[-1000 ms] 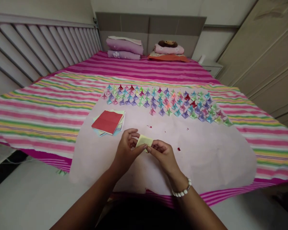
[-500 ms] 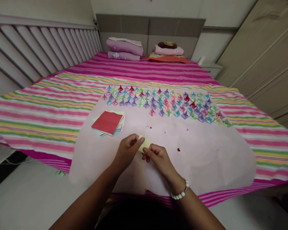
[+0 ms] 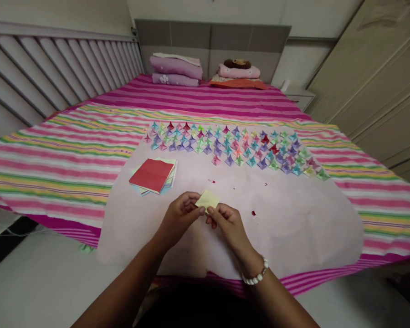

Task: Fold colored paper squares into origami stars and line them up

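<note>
Over the striped bed (image 3: pixel 54 159) and its pale sheet (image 3: pixel 304 218), near and right of the red-topped paper stack (image 3: pixel 152 175), the left hand (image 3: pixel 179 216) and right hand (image 3: pixel 229 224) pinch the yellow paper (image 3: pixel 208 199) between their fingers (the left thumb has moved from its far part to its near edge).

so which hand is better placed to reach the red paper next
Probably the left hand: it's nearer the red paper, though both it and the right hand hold the yellow paper.

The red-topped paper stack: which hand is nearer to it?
Left. The left hand is to the right of the paper stack, toward the person; the right hand is farther right.
</note>
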Demonstrator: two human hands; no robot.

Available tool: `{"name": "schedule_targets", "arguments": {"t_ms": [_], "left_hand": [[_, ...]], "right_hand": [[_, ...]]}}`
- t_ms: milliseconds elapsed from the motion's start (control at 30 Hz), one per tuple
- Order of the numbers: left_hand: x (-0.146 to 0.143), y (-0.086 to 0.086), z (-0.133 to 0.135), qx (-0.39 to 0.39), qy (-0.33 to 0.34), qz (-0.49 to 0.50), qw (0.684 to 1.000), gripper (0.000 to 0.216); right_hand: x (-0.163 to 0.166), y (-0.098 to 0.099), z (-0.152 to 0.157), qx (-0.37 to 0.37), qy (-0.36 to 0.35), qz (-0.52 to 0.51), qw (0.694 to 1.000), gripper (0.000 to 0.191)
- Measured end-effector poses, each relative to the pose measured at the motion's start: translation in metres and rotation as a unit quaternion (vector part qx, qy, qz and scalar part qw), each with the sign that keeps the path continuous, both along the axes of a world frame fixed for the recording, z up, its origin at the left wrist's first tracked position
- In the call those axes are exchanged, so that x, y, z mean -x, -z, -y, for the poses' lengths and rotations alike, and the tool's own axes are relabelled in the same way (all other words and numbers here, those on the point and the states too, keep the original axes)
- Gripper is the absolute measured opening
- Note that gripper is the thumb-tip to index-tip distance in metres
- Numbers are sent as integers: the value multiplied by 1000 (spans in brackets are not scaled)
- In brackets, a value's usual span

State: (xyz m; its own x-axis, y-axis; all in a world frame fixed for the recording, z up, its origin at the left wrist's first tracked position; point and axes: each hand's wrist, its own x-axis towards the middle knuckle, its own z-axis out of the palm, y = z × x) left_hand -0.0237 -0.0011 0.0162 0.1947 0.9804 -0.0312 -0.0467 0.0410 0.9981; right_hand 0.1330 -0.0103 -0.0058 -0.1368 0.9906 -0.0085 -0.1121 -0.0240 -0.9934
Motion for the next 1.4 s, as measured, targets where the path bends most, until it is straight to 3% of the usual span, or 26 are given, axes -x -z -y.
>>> {"name": "schedule_targets", "arguments": {"t_ms": [167,333,533,900,1400], "left_hand": [[-1,-8,1,-3,-11,-11,1000,17],[-3,-15,3,10,-12,-18,1000,15],[-3,-14,4,14,-20,-8,1000,18],[-5,-19,5,28,-17,10,999,6],[-9,-7,5,3,-21,3,1000,16]], "right_hand": [[0,3,-2,-17,17,-37,999,22],[-3,4,-5,-53,66,-92,992,52],[-6,-2,-2,-40,71,-47,996,27],[-11,10,-5,-28,33,-104,994,9],[-9,-2,-3,-51,11,-96,994,22]]}}
